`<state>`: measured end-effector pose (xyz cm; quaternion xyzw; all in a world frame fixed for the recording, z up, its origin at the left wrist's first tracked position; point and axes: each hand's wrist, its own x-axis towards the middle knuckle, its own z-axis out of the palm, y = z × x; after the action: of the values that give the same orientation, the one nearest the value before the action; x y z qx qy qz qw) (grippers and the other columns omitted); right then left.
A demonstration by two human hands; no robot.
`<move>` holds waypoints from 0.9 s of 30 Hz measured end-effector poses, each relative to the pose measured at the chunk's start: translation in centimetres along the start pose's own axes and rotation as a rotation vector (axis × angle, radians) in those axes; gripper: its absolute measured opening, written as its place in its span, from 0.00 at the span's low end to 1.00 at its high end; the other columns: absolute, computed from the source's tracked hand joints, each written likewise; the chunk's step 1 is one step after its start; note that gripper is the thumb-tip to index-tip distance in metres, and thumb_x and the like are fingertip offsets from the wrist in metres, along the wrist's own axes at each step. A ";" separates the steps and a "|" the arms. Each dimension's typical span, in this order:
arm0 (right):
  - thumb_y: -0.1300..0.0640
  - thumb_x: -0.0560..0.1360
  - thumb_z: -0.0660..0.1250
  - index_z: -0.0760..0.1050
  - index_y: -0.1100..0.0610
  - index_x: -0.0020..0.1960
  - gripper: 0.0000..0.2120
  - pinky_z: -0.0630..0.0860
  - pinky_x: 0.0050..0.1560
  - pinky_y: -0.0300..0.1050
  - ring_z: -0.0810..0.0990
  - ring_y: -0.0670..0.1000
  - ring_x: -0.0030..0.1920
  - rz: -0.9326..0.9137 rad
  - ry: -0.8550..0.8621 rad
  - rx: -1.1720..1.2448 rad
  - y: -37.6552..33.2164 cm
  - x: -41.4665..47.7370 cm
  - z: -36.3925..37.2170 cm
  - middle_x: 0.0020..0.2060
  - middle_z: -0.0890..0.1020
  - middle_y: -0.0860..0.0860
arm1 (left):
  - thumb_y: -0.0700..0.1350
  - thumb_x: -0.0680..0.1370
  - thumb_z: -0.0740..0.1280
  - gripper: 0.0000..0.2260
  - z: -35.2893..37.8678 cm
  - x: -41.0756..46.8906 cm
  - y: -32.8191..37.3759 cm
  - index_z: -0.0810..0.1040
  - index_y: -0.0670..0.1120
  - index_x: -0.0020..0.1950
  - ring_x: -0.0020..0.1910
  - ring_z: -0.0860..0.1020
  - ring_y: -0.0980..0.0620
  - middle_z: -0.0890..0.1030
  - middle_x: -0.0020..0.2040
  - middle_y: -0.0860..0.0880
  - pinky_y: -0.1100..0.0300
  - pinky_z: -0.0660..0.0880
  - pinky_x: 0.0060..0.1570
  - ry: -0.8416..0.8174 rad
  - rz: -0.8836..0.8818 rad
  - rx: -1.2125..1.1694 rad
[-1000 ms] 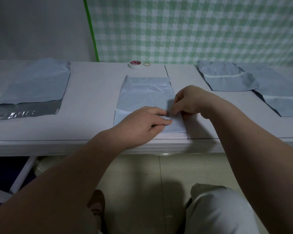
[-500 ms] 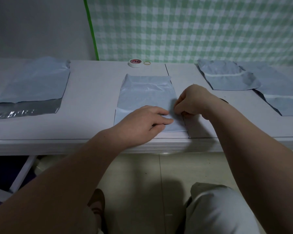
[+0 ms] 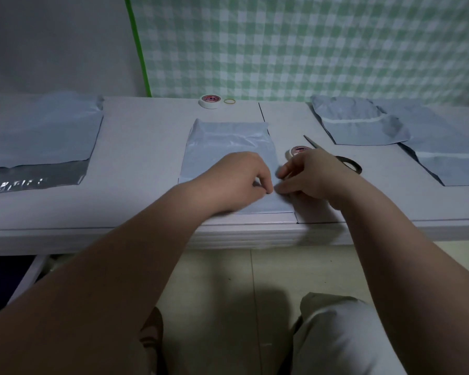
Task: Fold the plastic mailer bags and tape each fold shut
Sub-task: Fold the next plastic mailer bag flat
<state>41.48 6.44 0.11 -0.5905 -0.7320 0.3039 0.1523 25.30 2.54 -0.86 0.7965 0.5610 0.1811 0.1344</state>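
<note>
A grey mailer bag (image 3: 228, 147) lies flat on the white table (image 3: 141, 147) in front of me, its near end folded over. My left hand (image 3: 238, 182) rests on the fold with fingers curled, thumb and forefinger pinching the plastic near the bag's right side. My right hand (image 3: 312, 177) meets it from the right, thumb and forefinger pinching the fold at the bag's right edge. Whether a strip of tape lies under the fingertips I cannot tell. A tape roll (image 3: 298, 151) stands just behind my right hand.
Scissors (image 3: 345, 163) lie right of the tape roll. A second tape roll (image 3: 210, 100) and a rubber band (image 3: 229, 101) sit at the table's back. Unfolded mailers (image 3: 41, 131) lie at left, taped ones (image 3: 360, 123) at right. The table edge is just below my wrists.
My right hand slid nearer and left along the fold, uncovering the tape roll and scissors behind it. My left hand's fingers curled into a pinch beside it.
</note>
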 end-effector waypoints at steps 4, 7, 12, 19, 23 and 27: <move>0.56 0.67 0.77 0.78 0.50 0.41 0.08 0.69 0.44 0.37 0.76 0.45 0.41 -0.037 0.016 0.010 0.5 -0.5 0.2 0.37 0.80 0.46 | 0.43 0.74 0.68 0.14 0.2 2.1 0.2 0.78 0.47 0.60 0.56 0.75 0.52 0.79 0.59 0.50 0.65 0.67 0.52 0.013 -0.107 0.065; 0.57 0.67 0.76 0.77 0.48 0.38 0.08 0.70 0.40 0.34 0.76 0.44 0.39 -0.073 0.039 0.044 0.9 -0.8 0.4 0.35 0.80 0.44 | 0.45 0.74 0.69 0.11 0.5 2.9 0.3 0.80 0.47 0.55 0.56 0.75 0.51 0.80 0.56 0.50 0.63 0.68 0.51 -0.046 -0.143 0.035; 0.61 0.65 0.77 0.77 0.50 0.37 0.10 0.71 0.38 0.33 0.76 0.44 0.35 -0.091 0.065 0.171 1.5 -0.8 0.8 0.34 0.80 0.46 | 0.43 0.73 0.69 0.02 0.7 2.6 0.4 0.80 0.49 0.43 0.38 0.72 0.57 0.76 0.37 0.56 0.68 0.65 0.34 -0.021 -0.129 -0.048; 0.57 0.64 0.79 0.81 0.56 0.37 0.07 0.73 0.41 0.42 0.75 0.47 0.33 -0.111 0.099 0.341 1.9 -0.8 1.5 0.33 0.82 0.53 | 0.40 0.71 0.72 0.09 1.0 1.8 0.2 0.76 0.52 0.37 0.32 0.71 0.60 0.75 0.34 0.56 0.68 0.68 0.34 0.040 -0.142 -0.221; 0.61 0.65 0.78 0.80 0.54 0.36 0.07 0.73 0.43 0.44 0.76 0.46 0.33 -0.150 0.102 0.394 2.0 -0.9 1.5 0.32 0.81 0.52 | 0.41 0.72 0.72 0.10 1.1 1.8 0.2 0.74 0.53 0.35 0.32 0.72 0.60 0.75 0.33 0.56 0.69 0.67 0.34 0.047 -0.149 -0.228; 0.63 0.66 0.76 0.78 0.52 0.34 0.09 0.72 0.40 0.39 0.73 0.42 0.30 -0.183 0.105 0.385 1.9 -0.9 1.6 0.30 0.78 0.48 | 0.40 0.72 0.71 0.11 1.1 1.8 0.2 0.74 0.53 0.35 0.31 0.72 0.60 0.75 0.33 0.56 0.69 0.67 0.35 0.041 -0.153 -0.234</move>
<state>42.23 5.33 -2.16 -0.4968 -0.7020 0.3918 0.3270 26.53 4.13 -1.55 0.7265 0.5977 0.2509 0.2282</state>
